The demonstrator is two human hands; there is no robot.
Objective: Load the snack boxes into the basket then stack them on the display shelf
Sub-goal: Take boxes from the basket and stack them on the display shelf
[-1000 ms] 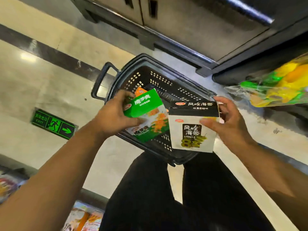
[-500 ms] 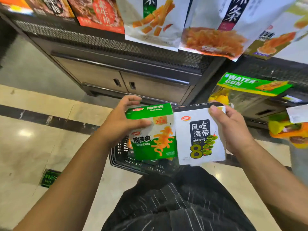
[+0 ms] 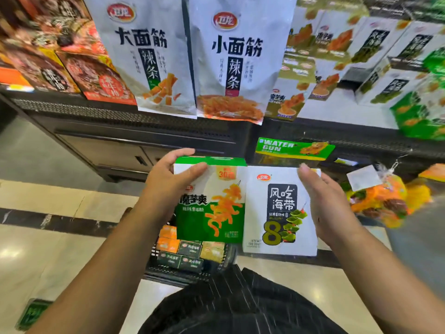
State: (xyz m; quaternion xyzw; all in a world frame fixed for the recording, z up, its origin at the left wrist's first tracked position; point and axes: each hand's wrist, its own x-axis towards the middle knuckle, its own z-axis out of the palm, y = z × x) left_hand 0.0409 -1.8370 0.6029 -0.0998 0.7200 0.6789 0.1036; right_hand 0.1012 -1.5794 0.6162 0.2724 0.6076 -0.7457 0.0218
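So my view swings up from the floor to the racks in about a second: a moment back both boxes were tipped over the black plastic basket (image 3: 173, 277), and now I've got them lifted clear of it, upright and facing me, side by side with their edges touching. My left hand (image 3: 168, 186) grips the green-and-white cardboard snack box with the orange strips printed on it (image 3: 212, 208), thumb across the front top corner and fingers curled over the top edge. My right hand (image 3: 330, 208) is clamped on the white cardboard snack box with the black label and the big green 8 (image 3: 279, 213), thumb on the upper front edge, the rest of the fingers hidden behind it. The basket sits low behind the boxes, near my knees, with a bunch of small orange and dark green packets (image 3: 190, 249) left in it. Up to the right, the white display shelf (image 3: 337, 109) already has matching white boxes (image 3: 385, 68) piled on it, a bit blurry. I'd say the loading part is over and I'm into the stacking part, these two going up next, and the white one looks like it belongs on that pile.
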